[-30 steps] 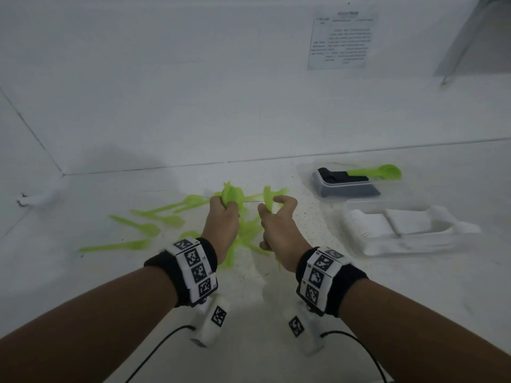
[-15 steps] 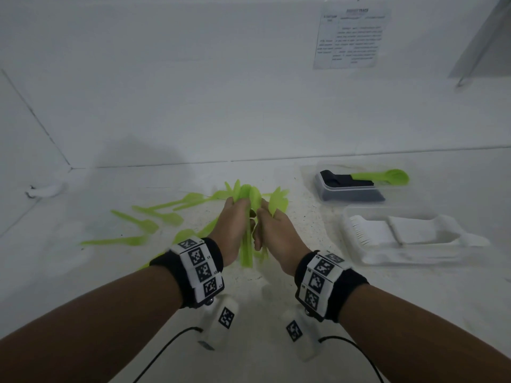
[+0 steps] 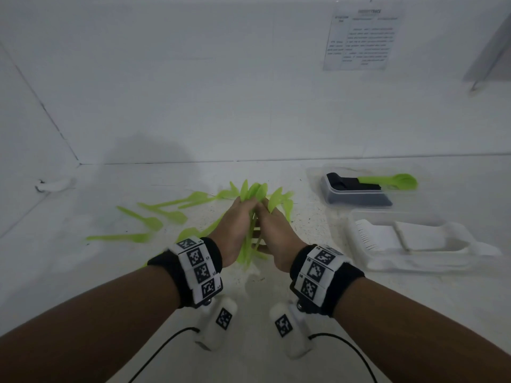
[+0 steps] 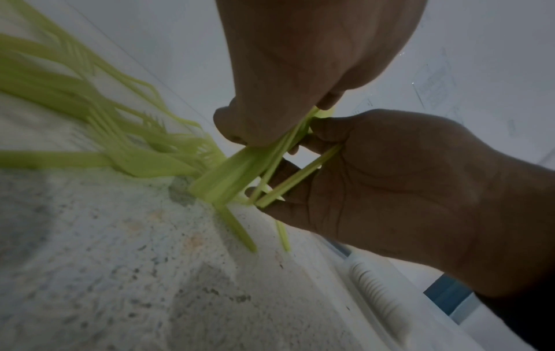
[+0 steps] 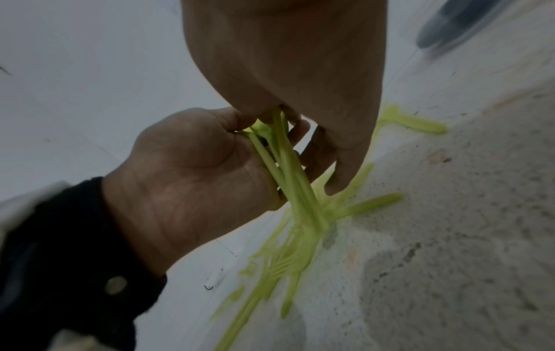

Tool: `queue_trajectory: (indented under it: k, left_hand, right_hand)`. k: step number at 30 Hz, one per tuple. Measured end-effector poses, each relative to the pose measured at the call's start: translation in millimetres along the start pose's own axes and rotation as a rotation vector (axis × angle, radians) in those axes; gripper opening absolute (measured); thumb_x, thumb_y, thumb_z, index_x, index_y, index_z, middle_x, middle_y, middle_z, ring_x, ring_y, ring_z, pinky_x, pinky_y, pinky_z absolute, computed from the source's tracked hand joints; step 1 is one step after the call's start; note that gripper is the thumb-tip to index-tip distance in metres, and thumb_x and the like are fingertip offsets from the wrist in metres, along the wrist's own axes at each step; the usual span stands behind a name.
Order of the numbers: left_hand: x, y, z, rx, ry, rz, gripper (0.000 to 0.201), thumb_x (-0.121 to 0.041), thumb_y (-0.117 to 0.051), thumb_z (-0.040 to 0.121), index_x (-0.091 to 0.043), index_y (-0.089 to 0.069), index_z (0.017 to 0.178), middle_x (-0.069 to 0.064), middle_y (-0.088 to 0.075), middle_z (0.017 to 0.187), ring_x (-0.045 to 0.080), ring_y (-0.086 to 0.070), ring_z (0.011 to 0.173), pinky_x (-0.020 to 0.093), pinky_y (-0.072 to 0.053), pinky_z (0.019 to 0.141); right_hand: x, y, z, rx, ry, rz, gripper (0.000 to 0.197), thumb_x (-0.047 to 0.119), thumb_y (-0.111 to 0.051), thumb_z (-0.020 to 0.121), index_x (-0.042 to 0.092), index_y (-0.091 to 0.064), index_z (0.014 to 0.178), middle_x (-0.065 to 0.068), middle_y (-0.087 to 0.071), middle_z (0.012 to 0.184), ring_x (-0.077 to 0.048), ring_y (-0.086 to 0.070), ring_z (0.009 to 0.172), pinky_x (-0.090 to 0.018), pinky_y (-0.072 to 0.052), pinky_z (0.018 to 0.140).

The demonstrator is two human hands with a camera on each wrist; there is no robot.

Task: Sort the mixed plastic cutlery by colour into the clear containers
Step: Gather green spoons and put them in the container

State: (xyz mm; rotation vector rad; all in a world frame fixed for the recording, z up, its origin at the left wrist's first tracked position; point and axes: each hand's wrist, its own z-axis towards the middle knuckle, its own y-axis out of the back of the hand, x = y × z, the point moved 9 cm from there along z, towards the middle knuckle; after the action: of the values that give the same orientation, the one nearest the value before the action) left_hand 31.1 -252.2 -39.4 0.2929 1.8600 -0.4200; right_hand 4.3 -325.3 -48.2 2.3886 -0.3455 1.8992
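Left hand (image 3: 235, 230) — fingers curling round a bundle of lime-green plastic cutlery (image 3: 254, 217), gripping the handles; spoon bowls are fanning out above the knuckles, handle ends are pointing down toward the desk. In the left wrist view the left hand (image 4: 300, 71) is closing on the flat green handles (image 4: 228, 175).

Right hand (image 3: 273, 233) — pressing against the left, fingers bending round the same bundle from the other side. In the left wrist view the right hand (image 4: 405, 201) is pinching several thin handles across its palm; in the right wrist view the right hand (image 5: 285, 59) is meeting the left hand (image 5: 192, 180) over the stems (image 5: 288, 171).

Loose lime-green plastic spoons and forks (image 3: 154, 214) — lying scattered on the speckled white desk (image 3: 304, 225), left of and behind the hands, some directly beneath them.

Clear plastic container with black cutlery (image 3: 356, 189) — sitting far right on the desk, a single lime-green spoon (image 3: 392, 180) lying across its top.

Clear plastic container with white cutlery (image 3: 409, 239) — sitting just in front of the black one, well apart from the hands.

Printed paper sheet (image 3: 362, 37) — hanging on the white back wall; the text is too blurred for reading.

Black wristbands with white marker tiles (image 3: 193, 266) — sitting on both wrists.
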Motion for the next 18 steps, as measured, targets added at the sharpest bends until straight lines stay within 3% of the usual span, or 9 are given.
queue_trajectory:
  k: [4, 6, 8, 10, 14, 16, 18]
  left_hand:
    - [-1, -1, -1, 0.013, -0.023, 0.081, 0.031, -0.033, -0.043, 0.105, -0.026, -0.065, 0.125, 0.002, -0.074, 0.117, 0.025, -0.068, 0.110, 0.040, -0.052, 0.083]
    - [-2, -4, -2, 0.043, -0.026, 0.085, 0.030, -0.033, -0.042, 0.107, -0.029, -0.063, 0.127, 0.000, -0.073, 0.120, 0.021, -0.068, 0.111, 0.037, -0.054, 0.083]
    - [-5, -7, -4, 0.063, -0.032, 0.074, 0.029, -0.032, -0.041, 0.109, -0.028, -0.061, 0.130, -0.003, -0.071, 0.120, 0.012, -0.069, 0.105, 0.029, -0.056, 0.079]
    - [-6, -9, -7, 0.082, -0.040, 0.086, 0.030, -0.032, -0.040, 0.111, -0.026, -0.058, 0.133, -0.007, -0.068, 0.122, 0.004, -0.066, 0.104, 0.020, -0.053, 0.073]
    - [-2, 0, -5, 0.048, -0.087, 0.080, 0.026, -0.029, -0.041, 0.110, -0.031, -0.058, 0.130, -0.006, -0.066, 0.123, 0.005, -0.063, 0.108, 0.019, -0.049, 0.078]
    - [-3, 17, 1, -0.080, -0.121, 0.065, 0.023, -0.024, -0.043, 0.108, -0.035, -0.056, 0.124, -0.004, -0.062, 0.112, 0.014, -0.062, 0.099, 0.027, -0.047, 0.081]
    - [-2, 34, 6, -0.195, -0.115, 0.020, 0.024, -0.020, -0.042, 0.107, -0.026, -0.050, 0.129, 0.001, -0.053, 0.094, 0.016, -0.051, 0.070, 0.028, -0.043, 0.066]
  right_hand:
    - [-8, -3, 5, 0.003, -0.044, 0.035, 0.025, 0.037, -0.042, 0.105, 0.036, -0.059, 0.123, 0.005, -0.073, 0.115, -0.016, -0.068, 0.097, -0.038, -0.056, 0.091]
    - [-5, 1, 6, -0.001, -0.023, 0.042, 0.025, 0.031, -0.041, 0.105, 0.031, -0.062, 0.119, 0.002, -0.073, 0.110, -0.014, -0.067, 0.089, -0.033, -0.057, 0.082]
    - [2, 4, 5, 0.010, 0.018, 0.052, 0.028, 0.021, -0.040, 0.105, 0.025, -0.067, 0.105, -0.001, -0.071, 0.097, -0.012, -0.066, 0.080, -0.028, -0.055, 0.072]
    - [4, 5, 4, 0.027, 0.030, 0.078, 0.031, 0.014, -0.039, 0.104, 0.022, -0.068, 0.096, -0.001, -0.068, 0.089, -0.010, -0.065, 0.073, -0.030, -0.054, 0.069]
    - [0, 16, 10, -0.044, 0.007, 0.129, 0.025, 0.011, -0.039, 0.100, 0.014, -0.063, 0.105, -0.008, -0.063, 0.091, -0.016, -0.064, 0.070, -0.034, -0.052, 0.066]
    - [-7, 29, 16, -0.131, -0.026, 0.161, 0.020, 0.017, -0.040, 0.103, 0.014, -0.058, 0.110, -0.006, -0.060, 0.094, -0.017, -0.065, 0.069, -0.032, -0.051, 0.066]
    - [-12, 37, 22, -0.182, -0.037, 0.162, 0.018, 0.021, -0.040, 0.104, 0.014, -0.056, 0.106, -0.006, -0.056, 0.092, -0.017, -0.061, 0.066, -0.031, -0.047, 0.063]
